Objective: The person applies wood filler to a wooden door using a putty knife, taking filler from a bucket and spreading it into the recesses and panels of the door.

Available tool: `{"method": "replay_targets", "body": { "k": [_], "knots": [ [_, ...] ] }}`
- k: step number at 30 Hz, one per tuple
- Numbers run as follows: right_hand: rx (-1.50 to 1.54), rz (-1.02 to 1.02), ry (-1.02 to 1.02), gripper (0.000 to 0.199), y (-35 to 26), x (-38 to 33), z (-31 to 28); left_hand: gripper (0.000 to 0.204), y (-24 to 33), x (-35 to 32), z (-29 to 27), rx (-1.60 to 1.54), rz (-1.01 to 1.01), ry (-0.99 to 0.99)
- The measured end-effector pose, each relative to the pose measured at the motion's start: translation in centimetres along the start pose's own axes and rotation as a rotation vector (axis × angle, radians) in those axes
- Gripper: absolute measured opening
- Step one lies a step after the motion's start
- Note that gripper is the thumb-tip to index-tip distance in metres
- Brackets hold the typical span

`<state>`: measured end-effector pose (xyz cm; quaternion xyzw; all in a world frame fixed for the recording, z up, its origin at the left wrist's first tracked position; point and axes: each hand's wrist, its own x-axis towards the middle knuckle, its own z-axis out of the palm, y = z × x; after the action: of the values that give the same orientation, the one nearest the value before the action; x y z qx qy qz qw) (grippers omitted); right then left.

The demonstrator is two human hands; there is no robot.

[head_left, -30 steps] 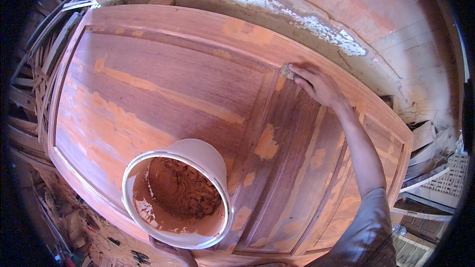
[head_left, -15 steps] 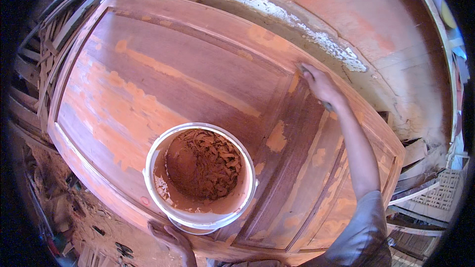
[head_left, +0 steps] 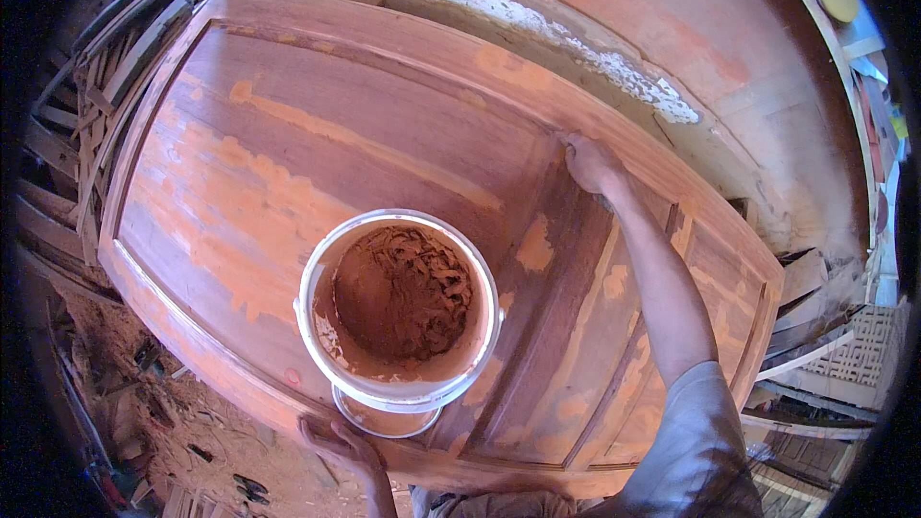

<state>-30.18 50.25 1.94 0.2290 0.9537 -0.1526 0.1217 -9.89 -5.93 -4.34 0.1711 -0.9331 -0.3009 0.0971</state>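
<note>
A large wooden door panel (head_left: 384,96) lies flat before me, brown with orange filler-like patches. My right hand (head_left: 592,165) is closed on its far right part, where a raised cross rail meets the far frame. Only a dark, thin edge of what it holds shows under the palm; I cannot make out the kind. At the near edge my left hand (head_left: 342,446) rests with fingers stretched out, holding nothing. Just beyond it, a white bucket (head_left: 317,345) stands on the panel, part-filled with crumbly reddish-brown material (head_left: 408,293). A pale hoop shows below its near rim.
Stacked wood strips (head_left: 115,105) crowd the left side. Shavings and scraps cover the floor (head_left: 201,422) at the lower left. Behind the panel runs a wall (head_left: 672,29) with peeling white paint. Boards and a pale lattice piece (head_left: 859,369) stand at the right.
My right hand has slid left and slightly nearer along the panel, still closed. The bucket appears farther up and right in view; I cannot tell whether it moved. My left hand stays at the near edge.
</note>
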Motion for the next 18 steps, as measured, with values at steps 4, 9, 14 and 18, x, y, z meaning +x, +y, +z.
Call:
{"method": "replay_targets", "body": {
  "k": [4,9,14,18],
  "knots": [
    [-0.063,0.052,-0.089,0.042,-1.8,-2.3,-0.9,0.054,0.5,0.4,-0.3,0.056,0.056,0.002],
    [0.200,-0.155,-0.157,0.038,1.6,-8.2,0.6,0.054,1.1,0.5,-0.4,0.103,0.100,0.026],
    [0.447,0.072,0.314,0.039,3.3,-6.2,3.2,0.055,1.0,0.7,-0.3,0.191,0.089,0.003],
    [0.267,0.109,0.422,0.039,1.4,-3.0,4.1,0.054,0.1,0.5,-0.2,0.162,0.093,0.022]
  ]
}}
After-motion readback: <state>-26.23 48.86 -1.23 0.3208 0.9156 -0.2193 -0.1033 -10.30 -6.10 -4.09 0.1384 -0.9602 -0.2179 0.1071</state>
